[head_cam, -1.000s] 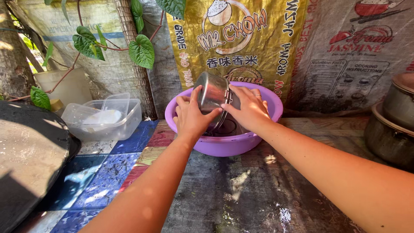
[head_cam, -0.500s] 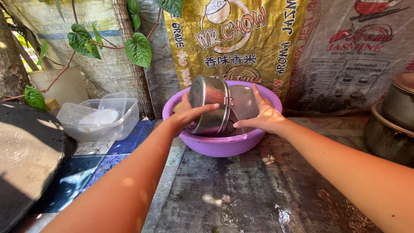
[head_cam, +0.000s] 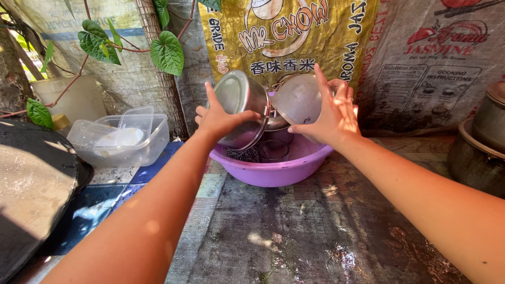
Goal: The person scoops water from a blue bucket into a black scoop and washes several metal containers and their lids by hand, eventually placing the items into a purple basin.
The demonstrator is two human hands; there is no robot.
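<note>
My left hand (head_cam: 218,120) grips a round steel container (head_cam: 240,108), tilted on its side above a purple plastic basin (head_cam: 273,171). My right hand (head_cam: 330,117) holds the container's steel lid (head_cam: 297,99), swung open to the right and still joined at a clasp. Inside the basin lie a dark scrubber (head_cam: 242,154) and a small glass (head_cam: 273,150).
A clear plastic tub (head_cam: 123,138) with a lid stands left of the basin. A large dark pan (head_cam: 34,184) fills the left edge. Stacked metal pots (head_cam: 481,144) sit at the right. Printed sacks (head_cam: 294,37) and a leafy vine (head_cam: 131,44) hang behind. The wet tabletop (head_cam: 294,231) lies in front.
Both hands lifted the steel container higher above the basin. The lid has swung open to the right under my right hand, uncovering the basin's inside.
</note>
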